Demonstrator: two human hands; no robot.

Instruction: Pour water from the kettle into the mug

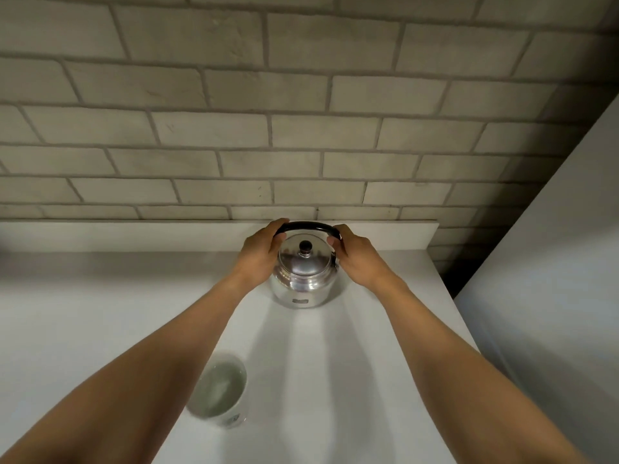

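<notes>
A shiny steel kettle (303, 279) with a black arched handle and a black lid knob stands upright on the white counter (100, 313), near the back wall. My left hand (259, 251) curls around the left end of the handle. My right hand (356, 256) holds the right end. The spout is hidden from me. A white mug (219, 391) sits closer to me, just right of my left forearm, and it has water in it.
A grey brick wall (301, 128) rises behind a low white ledge (134, 234) at the counter's back. The counter ends on the right, where a tall pale panel (552, 262) stands beyond a dark gap.
</notes>
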